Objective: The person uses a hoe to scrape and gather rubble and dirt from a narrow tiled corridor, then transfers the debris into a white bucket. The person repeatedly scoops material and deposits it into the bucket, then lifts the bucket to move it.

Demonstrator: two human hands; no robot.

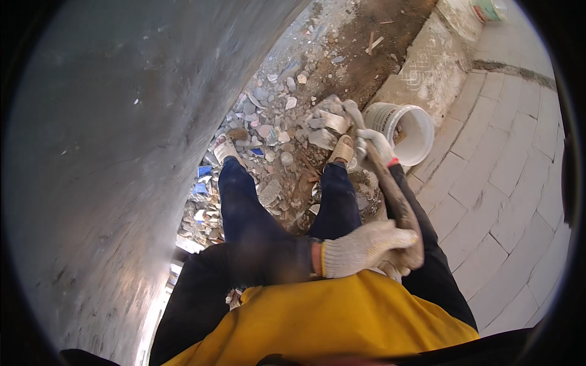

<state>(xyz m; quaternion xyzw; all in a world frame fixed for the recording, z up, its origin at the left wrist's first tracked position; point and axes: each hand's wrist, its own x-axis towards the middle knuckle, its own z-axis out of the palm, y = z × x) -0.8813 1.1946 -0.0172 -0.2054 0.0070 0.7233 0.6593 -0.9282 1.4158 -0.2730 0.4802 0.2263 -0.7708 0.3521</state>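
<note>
A shovel with a thick wooden handle [395,194] slants from my lap toward the rubble ahead. My right hand [378,145], in a pale knit work glove with a red cuff, is closed round the handle low down, near the blade. Close to my body, my left hand [363,249] in a matching glove grips the handle's upper end; some of its fingers are hidden behind the wood. Broken chunks [323,137] lie at the blade, just in front of my right shoe, and mostly cover it. A white bucket [422,135] stands tilted beside my right hand, with some debris inside.
Loose rubble [268,192] with stone, tile and blue scraps surrounds my shoes. A large grey wall [122,152] leans in close on the left. Pale paving [506,183] runs along the right, past a concrete kerb [421,67]. Another bucket [488,9] stands far right.
</note>
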